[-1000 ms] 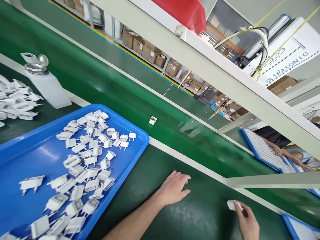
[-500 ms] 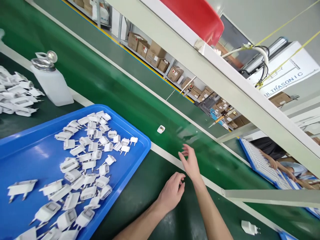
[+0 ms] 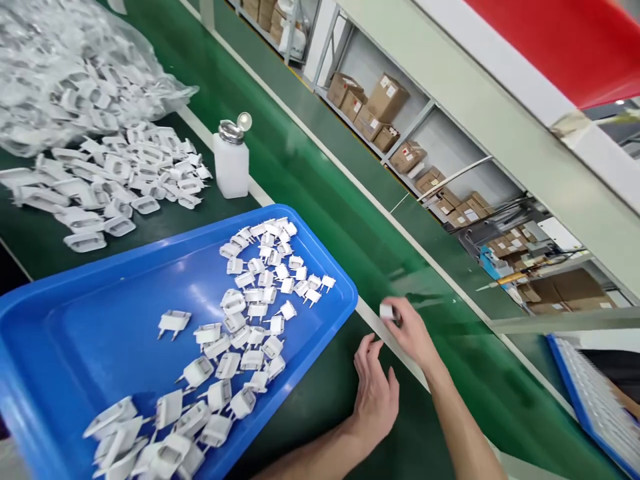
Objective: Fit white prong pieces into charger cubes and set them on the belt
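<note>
My right hand [image 3: 411,331] is closed on a small white plastic piece [image 3: 387,311], held between thumb and fingers over the edge of the green conveyor. Beside it, my left hand [image 3: 376,387] has its fingers apart and slightly curled, with nothing in them, above the dark green table. To the left lies a blue tray [image 3: 120,313] with many white plug housings [image 3: 253,360], most of them along its right side and lower part. The tray's right corner is near my left hand.
A pile of white housings [image 3: 117,173] and a clear plastic bag of more parts [image 3: 85,73] lie at the upper left. A white pump bottle [image 3: 232,165] stands behind the tray. A pale beam [image 3: 500,100] crosses the upper right. At the right edge, a person's arm is near another tray [image 3: 595,400].
My right hand has taken hold of the small white piece that lay on the green conveyor. My left hand has opened its fingers. The view has turned left, showing the bag.
</note>
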Demonstrator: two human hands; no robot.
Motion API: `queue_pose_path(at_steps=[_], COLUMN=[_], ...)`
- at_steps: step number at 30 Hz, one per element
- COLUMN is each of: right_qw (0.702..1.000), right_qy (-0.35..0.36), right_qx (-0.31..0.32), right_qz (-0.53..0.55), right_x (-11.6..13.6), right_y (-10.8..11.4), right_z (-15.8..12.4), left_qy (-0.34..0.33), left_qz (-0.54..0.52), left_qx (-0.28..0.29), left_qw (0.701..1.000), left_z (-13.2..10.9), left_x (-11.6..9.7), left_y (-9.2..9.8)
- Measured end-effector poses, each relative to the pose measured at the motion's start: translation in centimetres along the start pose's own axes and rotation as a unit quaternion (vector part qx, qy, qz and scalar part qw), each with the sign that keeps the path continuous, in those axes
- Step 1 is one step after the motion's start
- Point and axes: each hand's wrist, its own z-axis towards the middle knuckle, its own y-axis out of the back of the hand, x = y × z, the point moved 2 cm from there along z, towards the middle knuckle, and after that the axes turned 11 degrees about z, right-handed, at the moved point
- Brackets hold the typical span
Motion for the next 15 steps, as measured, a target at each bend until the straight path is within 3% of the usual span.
queue_pose_path(at_steps=[4, 7, 11, 13, 15], right_qw=[0.992, 0.986, 0.991, 0.987, 0.989], right_qy=[-0.021, -0.055, -0.038, -0.015, 0.013], right_qx=[0.116, 0.133, 0.002, -0.037, -0.016], right_qz=[0.038, 0.078, 0.132, 0.156, 0.149], right_x=[-0.3, 0.1, 3.3, 5.7, 8.1], right_y=[1.5, 3.5, 4.8, 3.1, -0.5], right_z=[-8.5, -10.7, -7.8, -4.8, -1.3], left_qy=[-0.008, -0.049, -0.081, -0.077, -0.075], left_qz=[0.024, 0.053, 0.102, 0.112, 0.093], left_qx=[0.015, 0.083, 0.129, 0.152, 0.189], left_qw=[1.0, 0.994, 0.983, 0.979, 0.975], left_z=[0.2, 0.3, 0.4, 0.5, 0.6], left_x=[0.0, -0.4, -1.0, -1.2, -1.1], left_y=[-0.7, -0.8, -0.6, -0.6, -0.7])
